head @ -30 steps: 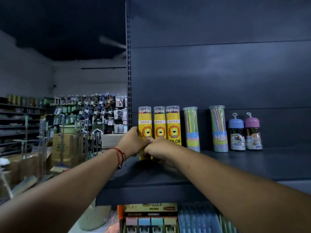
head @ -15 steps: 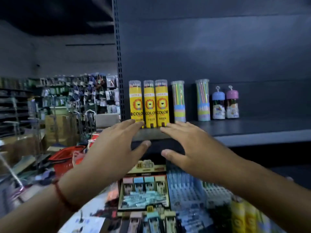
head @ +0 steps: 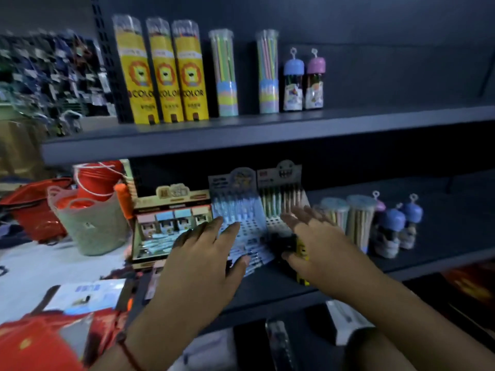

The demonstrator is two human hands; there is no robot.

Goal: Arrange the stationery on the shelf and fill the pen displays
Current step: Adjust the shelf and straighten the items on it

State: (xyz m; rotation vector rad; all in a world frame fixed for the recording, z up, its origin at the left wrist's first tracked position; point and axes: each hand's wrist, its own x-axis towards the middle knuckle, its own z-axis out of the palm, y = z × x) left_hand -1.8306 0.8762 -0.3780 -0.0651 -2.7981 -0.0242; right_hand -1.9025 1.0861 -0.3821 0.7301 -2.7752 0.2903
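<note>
Both hands reach toward the lower shelf [head: 442, 261] with fingers spread and nothing in their grasp. Left hand [head: 206, 259], a red string on its wrist, hovers palm down with its fingertips over the front of the blue pen display [head: 235, 207]; whether they touch the display is hard to tell through the blur. Right hand [head: 318, 245] is likewise flat and wide, lying in front of the second pen display [head: 284, 194], the one with a toothy face on its header card. Between and under the two hands lies a small black and yellow item [head: 297, 246], too blurred to name.

On the far left, off the shelf, stand a pale green basket [head: 93, 226] and red baskets [head: 32, 207]. Left of the blue pen display, on the lower shelf, is a box of erasers [head: 171, 218] in pastel colours. Right of the right hand stand two clear tubs of pencils [head: 351, 218], then three small bottles with blue caps [head: 393, 228].

On the upper shelf [head: 241, 135], from the left, three yellow tubes [head: 163, 73] of coloured pencils stand side by side and upright, then two clear pencil tubes [head: 246, 73] apart from one another, then a blue-capped and a pink-capped bottle [head: 304, 81] touching.
</note>
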